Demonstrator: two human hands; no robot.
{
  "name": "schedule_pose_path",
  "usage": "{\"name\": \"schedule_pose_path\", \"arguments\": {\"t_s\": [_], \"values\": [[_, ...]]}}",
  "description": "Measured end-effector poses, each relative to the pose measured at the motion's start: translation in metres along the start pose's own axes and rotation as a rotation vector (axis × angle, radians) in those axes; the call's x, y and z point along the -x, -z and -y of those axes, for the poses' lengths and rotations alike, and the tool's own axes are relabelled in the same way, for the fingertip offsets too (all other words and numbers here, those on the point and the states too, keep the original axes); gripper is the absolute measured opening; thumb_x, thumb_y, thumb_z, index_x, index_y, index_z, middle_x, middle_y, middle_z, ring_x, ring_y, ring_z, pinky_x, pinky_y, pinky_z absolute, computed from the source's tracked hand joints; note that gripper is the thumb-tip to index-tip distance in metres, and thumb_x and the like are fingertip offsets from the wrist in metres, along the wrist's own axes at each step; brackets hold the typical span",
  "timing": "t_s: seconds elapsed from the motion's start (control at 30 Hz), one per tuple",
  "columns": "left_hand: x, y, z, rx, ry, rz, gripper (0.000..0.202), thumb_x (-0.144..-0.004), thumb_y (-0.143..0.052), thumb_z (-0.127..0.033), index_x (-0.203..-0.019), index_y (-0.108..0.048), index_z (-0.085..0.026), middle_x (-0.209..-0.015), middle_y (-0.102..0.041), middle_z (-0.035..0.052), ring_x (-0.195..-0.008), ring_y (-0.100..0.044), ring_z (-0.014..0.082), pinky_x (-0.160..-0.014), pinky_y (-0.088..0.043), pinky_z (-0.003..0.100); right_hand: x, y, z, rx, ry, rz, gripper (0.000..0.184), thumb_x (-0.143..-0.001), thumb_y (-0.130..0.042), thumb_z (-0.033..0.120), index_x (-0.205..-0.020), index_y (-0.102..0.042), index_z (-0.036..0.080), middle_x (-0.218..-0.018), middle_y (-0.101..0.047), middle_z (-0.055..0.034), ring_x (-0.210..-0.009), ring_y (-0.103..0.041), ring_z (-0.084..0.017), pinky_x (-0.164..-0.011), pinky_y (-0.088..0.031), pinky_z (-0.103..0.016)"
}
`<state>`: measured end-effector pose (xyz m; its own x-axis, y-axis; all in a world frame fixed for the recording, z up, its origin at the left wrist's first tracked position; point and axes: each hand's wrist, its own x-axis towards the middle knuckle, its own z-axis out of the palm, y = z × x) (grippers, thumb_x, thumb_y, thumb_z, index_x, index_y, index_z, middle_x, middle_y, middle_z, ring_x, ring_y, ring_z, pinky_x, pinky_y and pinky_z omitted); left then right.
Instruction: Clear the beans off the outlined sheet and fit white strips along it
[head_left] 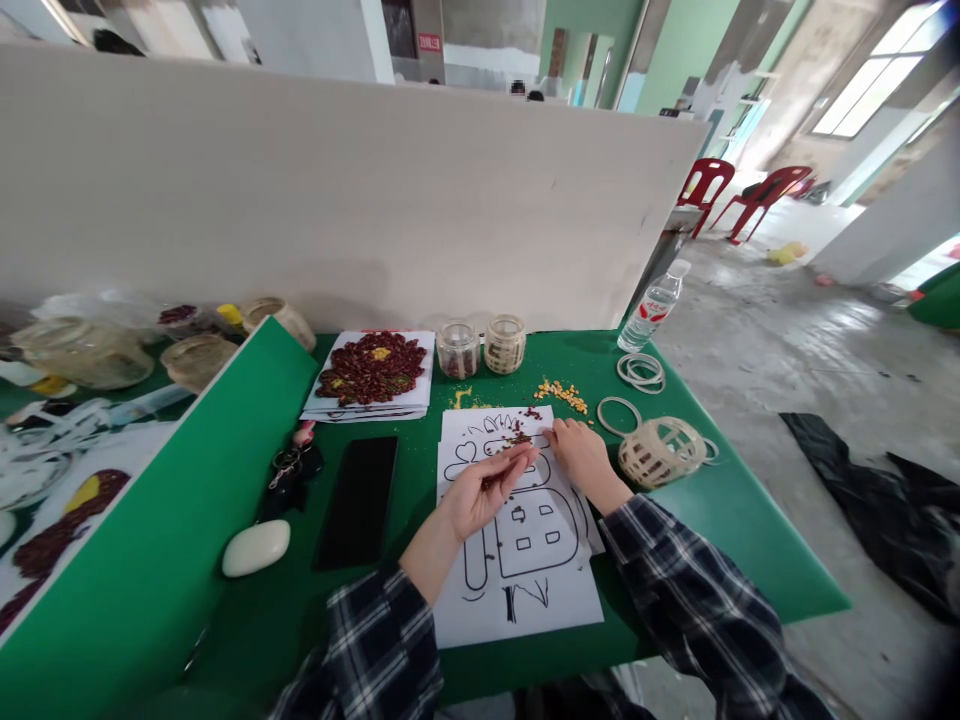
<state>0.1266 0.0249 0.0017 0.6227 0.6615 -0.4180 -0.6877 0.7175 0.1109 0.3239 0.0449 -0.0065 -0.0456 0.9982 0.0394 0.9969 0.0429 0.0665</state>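
Note:
My left hand (480, 490) is cupped over a white sheet with a black line drawing (536, 590), its fingers pressed together. Small dark red beans (491, 482) show in its palm. My right hand (579, 455) rests at the sheet's upper right edge with its fingers curled down; whatever they pinch, if anything, is hidden. More red and green beans (519, 436) lie on the upper part of the drawing, between the two hands. Beyond the right hand is a scatter of yellow corn kernels (562, 396), and yellow grains (462, 397) lie behind the sheet.
Two jars (458, 350) (505, 345) stand at the back beside a bean-covered flower picture (373, 367). On the right are a woven-looking jar (660, 452), white rings (641, 372) and a water bottle (654, 305). A phone (358, 502), white mouse (256, 548) and green divider (172, 480) are left.

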Motion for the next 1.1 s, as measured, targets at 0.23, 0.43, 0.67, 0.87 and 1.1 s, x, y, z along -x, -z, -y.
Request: {"name": "schedule_pose_path", "arguments": {"t_s": [0.23,0.43,0.67,0.87,1.1], "values": [[0.001,0.002,-0.007,0.138,0.011,-0.040,0.048,-0.098,-0.035,-0.016,-0.144,-0.032,-0.003,-0.101,-0.073,0.0151,-0.091,-0.070,0.0168,-0.072,-0.058,0.016,0.001,-0.010,0.018,0.122,-0.045,0.055,0.022,-0.094,-0.036,0.010,-0.096,-0.058,0.008,-0.091,-0.063,-0.0177,-0.085,-0.062,-0.025,-0.067,-0.045,-0.032],[0.002,-0.003,-0.005,0.101,0.018,-0.051,0.051,-0.094,-0.030,-0.004,-0.145,-0.029,-0.001,-0.115,-0.066,0.0220,-0.110,-0.063,0.0221,-0.084,-0.057,0.021,-0.003,-0.005,0.018,0.127,-0.051,0.100,0.020,-0.093,-0.038,0.009,-0.094,-0.058,0.008,-0.087,-0.063,-0.0172,-0.084,-0.064,-0.025,-0.065,-0.045,-0.030],[-0.001,-0.004,0.004,0.002,-0.008,-0.041,0.045,-0.090,-0.037,-0.007,-0.133,-0.044,0.003,-0.119,-0.063,0.0258,-0.115,-0.061,0.0273,-0.095,-0.054,0.036,0.019,0.040,0.020,-0.058,-0.025,-0.180,0.034,-0.101,-0.026,0.024,-0.087,-0.056,0.014,-0.081,-0.063,-0.0105,-0.082,-0.062,-0.020,-0.068,-0.041,-0.028],[-0.007,0.003,0.009,-0.035,0.038,-0.097,0.026,-0.094,-0.039,-0.014,-0.082,-0.063,-0.011,-0.062,-0.066,0.0046,-0.053,-0.065,0.0099,-0.053,-0.054,0.017,0.044,0.047,0.053,-0.289,0.454,-0.217,0.028,-0.098,-0.039,0.032,-0.086,-0.058,0.016,-0.082,-0.063,-0.0072,-0.081,-0.057,-0.020,-0.073,-0.042,-0.030],[0.004,-0.001,-0.006,0.101,0.056,-0.103,0.035,-0.097,-0.031,-0.013,-0.125,-0.051,-0.006,-0.090,-0.071,0.0135,-0.074,-0.071,0.0135,-0.060,-0.057,0.017,0.031,0.051,0.015,-0.780,0.225,-0.335,0.028,-0.099,-0.038,0.034,-0.089,-0.059,0.017,-0.087,-0.063,-0.0062,-0.083,-0.057,-0.017,-0.078,-0.045,-0.028]]}}
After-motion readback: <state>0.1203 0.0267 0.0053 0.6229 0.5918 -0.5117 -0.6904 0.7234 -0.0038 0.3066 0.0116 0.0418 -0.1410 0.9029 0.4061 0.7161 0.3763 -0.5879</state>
